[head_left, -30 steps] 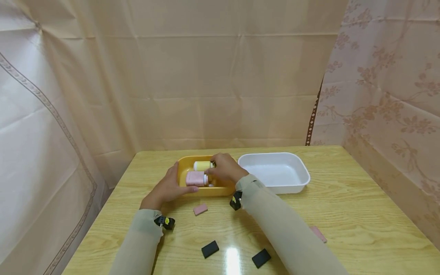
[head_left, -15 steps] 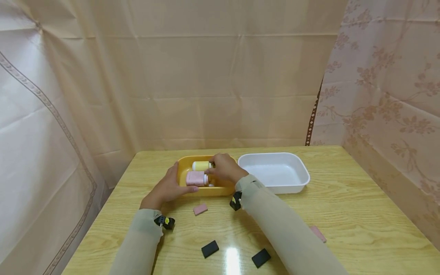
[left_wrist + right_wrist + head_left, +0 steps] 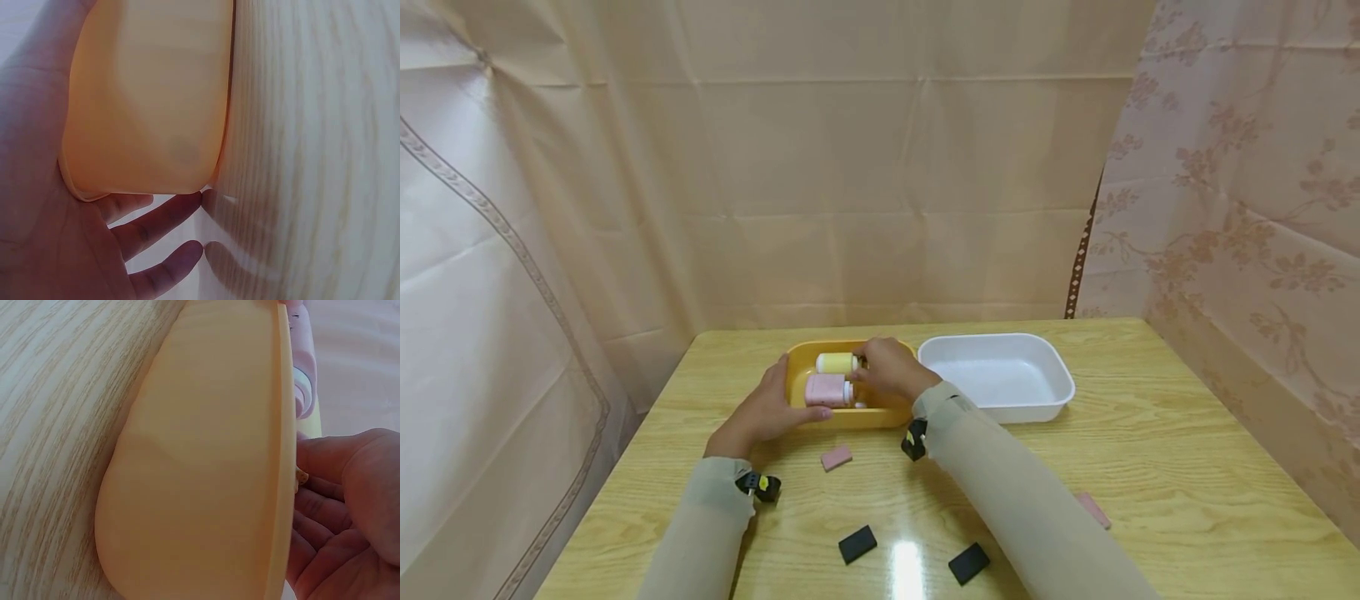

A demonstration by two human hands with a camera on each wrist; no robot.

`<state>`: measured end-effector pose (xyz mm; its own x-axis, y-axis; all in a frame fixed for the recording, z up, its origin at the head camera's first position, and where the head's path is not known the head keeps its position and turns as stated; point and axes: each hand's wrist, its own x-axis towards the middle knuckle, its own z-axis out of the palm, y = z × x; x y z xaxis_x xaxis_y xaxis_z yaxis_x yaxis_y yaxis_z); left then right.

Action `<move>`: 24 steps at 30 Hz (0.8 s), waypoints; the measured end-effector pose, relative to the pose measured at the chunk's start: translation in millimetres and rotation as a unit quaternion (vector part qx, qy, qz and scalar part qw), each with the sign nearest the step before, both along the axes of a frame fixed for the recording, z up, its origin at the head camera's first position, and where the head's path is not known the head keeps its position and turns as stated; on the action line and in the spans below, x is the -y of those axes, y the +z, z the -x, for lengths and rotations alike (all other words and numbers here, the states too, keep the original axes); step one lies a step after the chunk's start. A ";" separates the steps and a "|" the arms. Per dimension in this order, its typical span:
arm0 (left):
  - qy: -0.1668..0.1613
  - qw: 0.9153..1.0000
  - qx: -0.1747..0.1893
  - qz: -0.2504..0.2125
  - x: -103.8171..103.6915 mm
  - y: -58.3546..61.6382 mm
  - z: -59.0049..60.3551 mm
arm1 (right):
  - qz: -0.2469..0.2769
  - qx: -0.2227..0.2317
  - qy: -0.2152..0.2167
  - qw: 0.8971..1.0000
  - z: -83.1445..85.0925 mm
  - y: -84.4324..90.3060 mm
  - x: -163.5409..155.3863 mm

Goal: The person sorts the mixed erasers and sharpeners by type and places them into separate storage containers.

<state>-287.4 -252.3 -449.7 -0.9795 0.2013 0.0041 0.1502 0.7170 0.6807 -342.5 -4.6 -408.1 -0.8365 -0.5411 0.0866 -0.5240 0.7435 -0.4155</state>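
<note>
An orange plastic tray [image 3: 850, 418] stands on the table. My left hand [image 3: 765, 412] holds its left end, with the thumb over the front rim and the fingers stretched along the outer end wall. Inside lie a yellow-labelled bottle [image 3: 836, 362] and, nearer me, a pink bottle [image 3: 825, 390], both on their sides with caps to the right. My right hand [image 3: 889, 367] reaches into the tray by the caps. Between its thumb and curled fingers shows a small brown-gold speckled thing [image 3: 302, 477]. The rim hides most of it, and its kind cannot be told.
A white tray [image 3: 1028, 412] stands right of the orange one. On the table in front lie small rectangular blocks: a pink block [image 3: 837, 457], two black blocks [image 3: 857, 544], and another pink block [image 3: 1093, 510] beside the right sleeve. A curtain [image 3: 880, 208] hangs behind the table.
The yellow-labelled bottle has slid slightly left inside the orange tray, beside my right fingertips. My left hand and both trays stay practically where they were.
</note>
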 end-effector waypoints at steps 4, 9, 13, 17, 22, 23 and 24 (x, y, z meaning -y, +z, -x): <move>-0.001 1.000 -0.001 -0.003 -0.3 0.6 -0.3 | -0.003 -0.007 0.007 1.000 0.8 -2.1 0.5; -0.002 1.000 -0.005 -0.001 -0.3 0.8 -0.3 | -0.003 -0.012 0.012 1.000 1.3 -2.7 0.0; -0.001 1.000 -0.007 0.001 0.0 0.7 -0.6 | -0.004 -0.010 0.013 1.000 1.3 -1.9 -1.3; 0.001 1.000 -0.007 0.003 0.0 0.5 -1.1 | 0.001 -0.003 0.016 1.000 0.4 -0.9 -3.5; 0.006 1.000 -0.001 0.004 -0.3 -0.5 -0.2 | 0.005 0.002 0.018 1.000 -0.6 1.1 -6.1; 0.007 1.000 0.001 0.003 -0.5 -0.6 0.0 | 0.005 0.005 0.017 1.000 -0.6 1.3 -6.6; 0.007 1.000 0.000 0.004 -0.4 -1.0 0.3 | 0.006 0.008 0.016 1.000 -0.8 1.5 -7.3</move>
<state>-287.6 -251.9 -450.7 -0.9823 0.1875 0.0020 0.1396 0.7242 0.6753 -341.7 2.6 -406.6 -0.8198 -0.5671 0.0794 -0.5409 0.7214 -0.4326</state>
